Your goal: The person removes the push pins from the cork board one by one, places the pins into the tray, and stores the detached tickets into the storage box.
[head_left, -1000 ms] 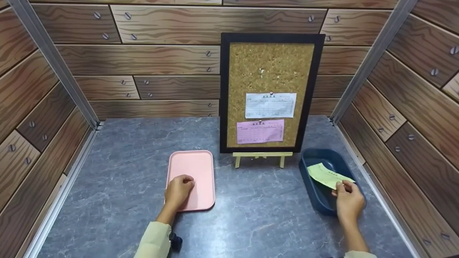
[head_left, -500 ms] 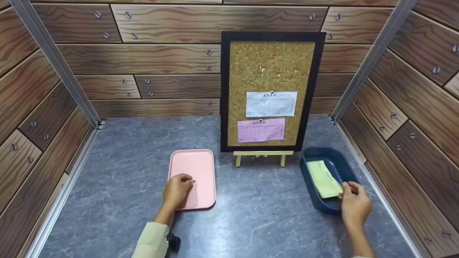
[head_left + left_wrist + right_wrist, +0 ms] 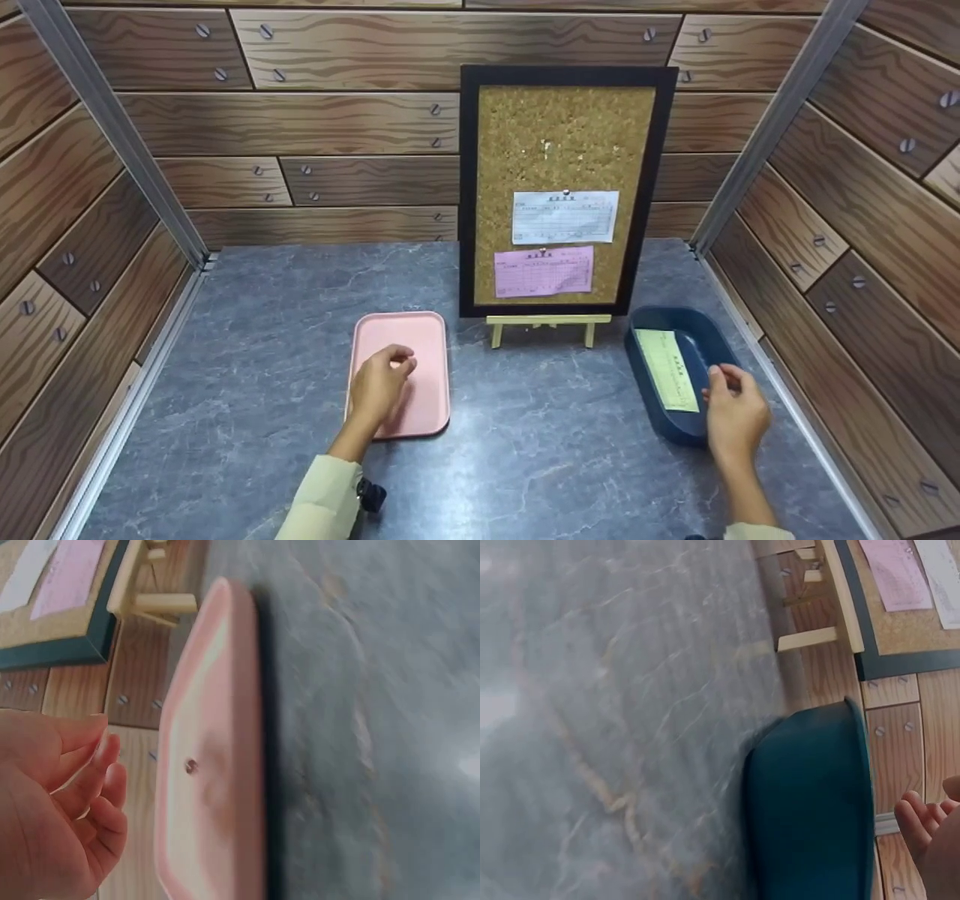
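Over the pink tray (image 3: pixel 427 337) my left hand (image 3: pixel 380 384) hovers with fingers loosely bent, thumb and index tips close together. Nothing shows between those tips in the left wrist view, where a small round pin-like piece (image 3: pixel 191 766) lies on the tray. My right hand (image 3: pixel 737 420) is at the right side of the dark blue bin (image 3: pixel 651 409), fingers slightly bent and holding nothing. A light green printed slip (image 3: pixel 667 371) lies lengthwise inside the bin, apart from the fingers. The bin wall hides it in the right wrist view.
Behind stands a black-framed corkboard (image 3: pixel 566 127) on a small wooden easel (image 3: pixel 549 321). A white slip (image 3: pixel 565 217) and a pink slip (image 3: pixel 544 271) are pinned to it. Wood-patterned walls (image 3: pixel 300 124) enclose the grey marbled table (image 3: pixel 255 337).
The right hand has let go of the green slip, which now lies in the bin, turned lengthwise. The left hand has lifted slightly, its fingertips moving up over the tray.
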### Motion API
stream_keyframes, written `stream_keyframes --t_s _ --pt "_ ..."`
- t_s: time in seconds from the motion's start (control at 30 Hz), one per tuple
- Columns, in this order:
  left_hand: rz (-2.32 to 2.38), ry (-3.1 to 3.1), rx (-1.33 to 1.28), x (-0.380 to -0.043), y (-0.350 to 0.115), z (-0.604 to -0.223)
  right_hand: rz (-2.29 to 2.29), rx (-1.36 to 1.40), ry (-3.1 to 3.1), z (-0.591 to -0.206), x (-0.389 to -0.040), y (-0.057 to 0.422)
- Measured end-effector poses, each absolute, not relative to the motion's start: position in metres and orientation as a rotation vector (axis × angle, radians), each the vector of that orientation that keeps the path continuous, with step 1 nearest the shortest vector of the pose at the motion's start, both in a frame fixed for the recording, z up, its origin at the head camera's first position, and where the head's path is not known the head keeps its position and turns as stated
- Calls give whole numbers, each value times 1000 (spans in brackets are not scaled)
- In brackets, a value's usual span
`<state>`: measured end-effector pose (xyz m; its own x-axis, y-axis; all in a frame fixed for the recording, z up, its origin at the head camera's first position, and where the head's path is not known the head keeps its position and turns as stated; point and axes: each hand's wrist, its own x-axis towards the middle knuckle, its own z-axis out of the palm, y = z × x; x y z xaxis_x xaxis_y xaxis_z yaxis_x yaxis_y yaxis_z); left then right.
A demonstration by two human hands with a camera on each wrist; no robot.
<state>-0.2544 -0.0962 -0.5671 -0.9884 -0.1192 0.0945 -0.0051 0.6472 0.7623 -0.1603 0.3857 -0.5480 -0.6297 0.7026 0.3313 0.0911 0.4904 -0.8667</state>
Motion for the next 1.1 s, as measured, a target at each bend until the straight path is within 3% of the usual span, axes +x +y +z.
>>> stream_keyframes --t_s 1.1 --pt "-1182 -2504 -234 -300 -14 -485 1142 -298 -2081 -486 -229 331"
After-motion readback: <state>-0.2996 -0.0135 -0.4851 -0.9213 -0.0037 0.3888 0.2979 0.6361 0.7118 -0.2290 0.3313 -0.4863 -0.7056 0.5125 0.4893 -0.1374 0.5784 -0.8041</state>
